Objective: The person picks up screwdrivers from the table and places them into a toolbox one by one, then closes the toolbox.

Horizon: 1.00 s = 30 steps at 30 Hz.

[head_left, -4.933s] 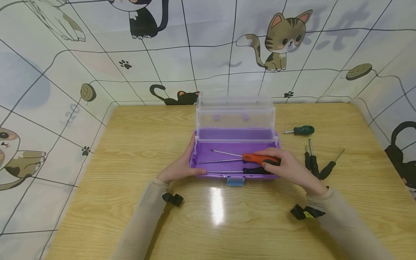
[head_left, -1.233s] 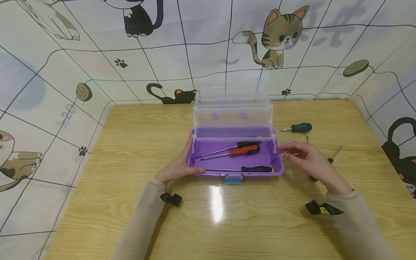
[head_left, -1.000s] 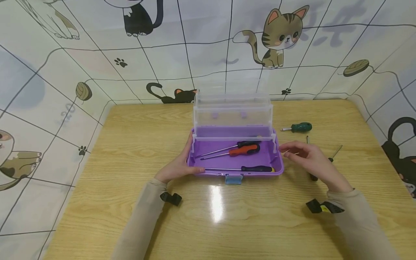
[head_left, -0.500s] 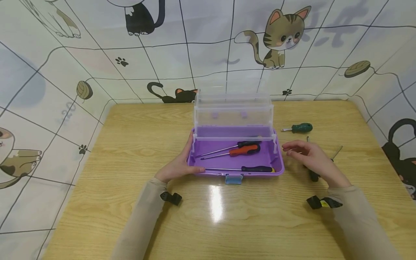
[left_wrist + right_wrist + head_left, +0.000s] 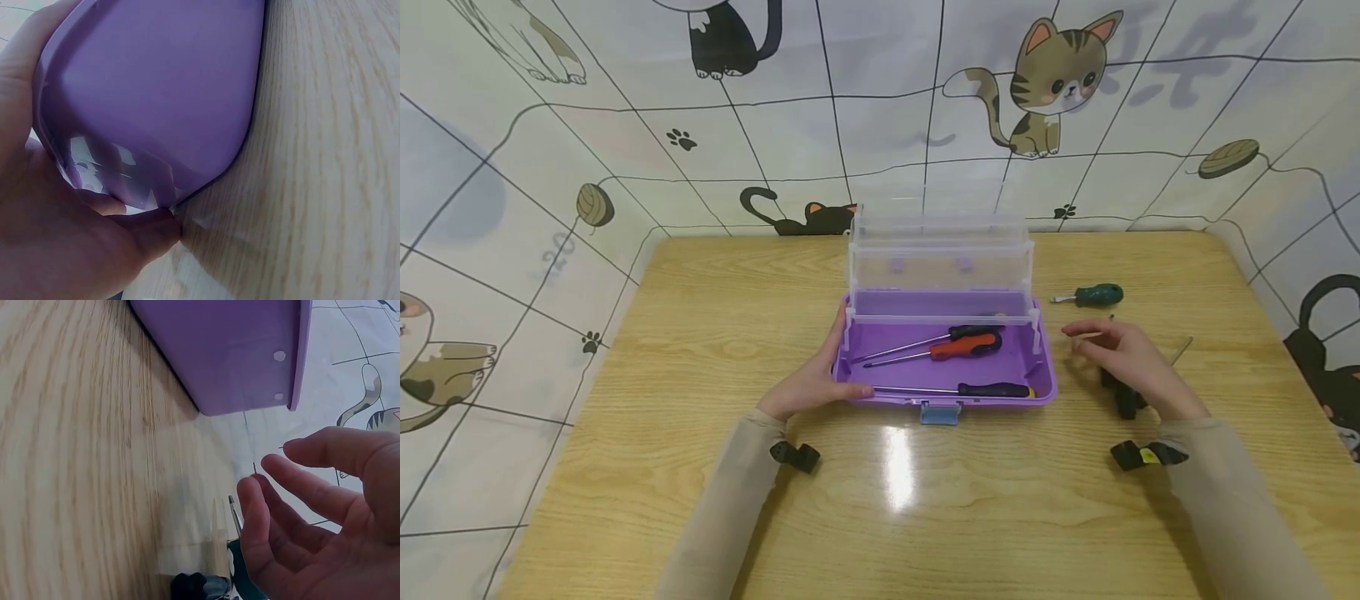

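Note:
My left hand [image 5: 808,385] grips the left end of an open purple toolbox [image 5: 917,377], thumb along the front rim; the left wrist view shows fingers around its end wall [image 5: 162,81]. Inside lie a red-and-black screwdriver [image 5: 966,347], a black-handled one [image 5: 973,332] behind it, and another black-handled screwdriver [image 5: 996,390] along the front wall. Just right of the box, my right hand [image 5: 1127,360] hovers with loosely bent fingers, holding nothing. Beneath it are dark-handled screwdrivers [image 5: 1125,403], partly hidden.
The toolbox's clear lid [image 5: 940,271] stands raised at the back. A green-handled screwdriver [image 5: 1099,294] lies on the wooden table [image 5: 737,317] beyond my right hand. A blue latch [image 5: 940,413] hangs at the box's front. Cat-patterned sheeting surrounds the table's back and sides.
Earlier my right hand held the red-and-black screwdriver inside the toolbox; it has let go and moved right, out over the table. My left hand has stayed on the box.

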Each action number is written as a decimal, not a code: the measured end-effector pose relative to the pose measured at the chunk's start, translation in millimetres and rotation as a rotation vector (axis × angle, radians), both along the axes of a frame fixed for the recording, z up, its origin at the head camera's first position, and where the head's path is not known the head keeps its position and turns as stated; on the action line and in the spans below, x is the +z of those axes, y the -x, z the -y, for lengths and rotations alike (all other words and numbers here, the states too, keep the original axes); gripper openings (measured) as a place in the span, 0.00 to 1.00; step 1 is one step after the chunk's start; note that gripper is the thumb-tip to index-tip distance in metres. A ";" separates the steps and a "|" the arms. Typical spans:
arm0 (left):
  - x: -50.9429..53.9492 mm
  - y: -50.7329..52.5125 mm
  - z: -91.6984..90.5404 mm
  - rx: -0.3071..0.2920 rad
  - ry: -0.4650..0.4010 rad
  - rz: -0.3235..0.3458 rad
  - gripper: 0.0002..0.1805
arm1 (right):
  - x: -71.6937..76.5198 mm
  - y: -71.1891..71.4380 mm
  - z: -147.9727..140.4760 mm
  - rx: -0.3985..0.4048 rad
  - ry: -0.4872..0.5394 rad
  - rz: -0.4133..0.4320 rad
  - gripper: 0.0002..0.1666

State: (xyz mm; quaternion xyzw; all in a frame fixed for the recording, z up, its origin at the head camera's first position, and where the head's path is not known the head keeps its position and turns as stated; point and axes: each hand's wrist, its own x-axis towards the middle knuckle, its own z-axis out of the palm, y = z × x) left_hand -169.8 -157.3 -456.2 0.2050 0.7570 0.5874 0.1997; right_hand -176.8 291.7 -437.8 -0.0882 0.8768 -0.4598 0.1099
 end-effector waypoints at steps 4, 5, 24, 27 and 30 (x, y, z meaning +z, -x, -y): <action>0.0 0.1 0.1 0.011 0.013 0.006 0.71 | -0.4 3.2 -2.4 -0.015 -0.051 0.000 0.21; 0.2 0.0 0.0 0.013 0.015 0.009 0.71 | -0.2 4.1 -3.0 -0.011 -0.058 0.000 0.22; 5.4 -1.6 -1.5 0.008 0.023 0.017 0.71 | 7.3 18.4 -5.9 -0.044 0.000 -0.012 0.36; -1.3 0.0 0.1 0.011 0.021 0.011 0.71 | 7.3 21.7 -7.4 -0.069 -0.003 -0.032 0.37; -4.2 0.6 1.0 0.010 0.004 0.013 0.72 | 7.9 25.6 -9.6 -0.082 -0.021 -0.037 0.37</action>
